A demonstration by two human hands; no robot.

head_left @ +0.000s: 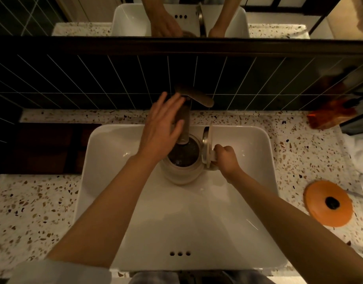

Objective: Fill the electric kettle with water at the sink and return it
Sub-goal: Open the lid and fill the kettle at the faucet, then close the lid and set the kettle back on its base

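A cream electric kettle (181,173) stands upright inside the white sink (106,152), its lid (206,146) flipped open to the right. The spout of the dark metal tap (184,128) hangs over the kettle's mouth. My right hand (226,158) is closed around the kettle's handle on the right side. My left hand (163,126) hovers with fingers spread beside the tap, its fingertips near the tap lever (199,97). Whether water is running is too dim to tell.
A speckled terrazzo counter (33,203) surrounds the sink. An orange round lid or base (328,202) with a dark centre lies on the right. An amber bottle (330,113) stands at the far right by the dark tiled wall. A mirror hangs above.
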